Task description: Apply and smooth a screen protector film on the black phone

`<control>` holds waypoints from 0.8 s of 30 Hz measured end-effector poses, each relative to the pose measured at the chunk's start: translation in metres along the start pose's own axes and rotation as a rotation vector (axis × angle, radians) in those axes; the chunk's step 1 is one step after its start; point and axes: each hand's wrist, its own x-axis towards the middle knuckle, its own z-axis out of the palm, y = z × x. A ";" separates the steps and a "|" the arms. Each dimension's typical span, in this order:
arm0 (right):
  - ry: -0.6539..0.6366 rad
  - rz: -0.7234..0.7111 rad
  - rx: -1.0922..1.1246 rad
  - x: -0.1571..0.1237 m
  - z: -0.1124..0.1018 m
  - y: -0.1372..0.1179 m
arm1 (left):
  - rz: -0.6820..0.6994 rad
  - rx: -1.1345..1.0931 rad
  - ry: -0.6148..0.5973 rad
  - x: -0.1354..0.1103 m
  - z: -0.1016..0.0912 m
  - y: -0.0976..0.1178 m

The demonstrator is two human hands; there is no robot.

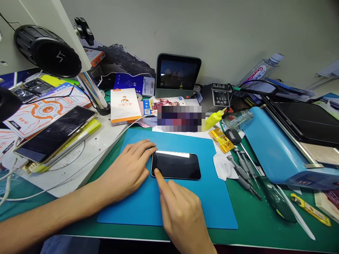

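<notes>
A smartphone (176,165) with a dark screen lies face up on a blue mat (132,208). My left hand (132,167) rests flat on the mat at the phone's left end, its fingers stretched out and the fingertips by the phone's upper left corner. With the index finger extended, my right hand (181,208) touches the glass near the lower left corner. Its other fingers are curled and nothing shows in them.
At left, another phone (55,134) lies on a yellow item beside a microscope post (92,91). Behind the mat are an orange-white box (125,106) and a lit screen device (178,76). Screwdrivers (242,169), a yellow bottle (214,120) and a blue machine (275,148) stand right.
</notes>
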 end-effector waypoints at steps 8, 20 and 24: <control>0.137 0.129 0.017 -0.001 0.003 -0.001 | -0.011 0.013 0.015 -0.001 0.002 0.000; 0.093 0.122 -0.017 -0.007 0.001 -0.008 | -0.011 0.001 0.008 -0.003 0.003 0.000; 0.058 0.127 -0.002 -0.005 -0.002 -0.008 | -0.009 0.004 -0.001 -0.004 0.004 -0.001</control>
